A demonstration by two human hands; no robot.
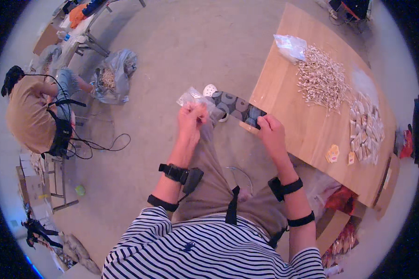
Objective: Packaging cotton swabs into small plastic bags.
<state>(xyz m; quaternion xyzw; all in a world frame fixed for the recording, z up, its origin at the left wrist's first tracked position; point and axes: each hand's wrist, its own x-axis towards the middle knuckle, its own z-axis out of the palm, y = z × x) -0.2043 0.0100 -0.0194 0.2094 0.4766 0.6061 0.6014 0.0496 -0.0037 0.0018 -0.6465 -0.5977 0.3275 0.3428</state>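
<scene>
Both my hands are raised above my lap. My left hand is closed in a pinch on a crinkled clear plastic bag. My right hand pinches the right end of a dark, film-like strip with grey rounded shapes on it. The strip stretches between my hands, tilted down to the right. Its left end meets the clear plastic; whether the two are joined I cannot tell. Behind the strip, a white shoe is partly visible.
On my right, a wooden table bears a heap of cotton swabs, a clear bag, many small packets and yellow-orange cards. Under it are boxes. At left, a seated person faces a bag of swabs; cables hang nearby.
</scene>
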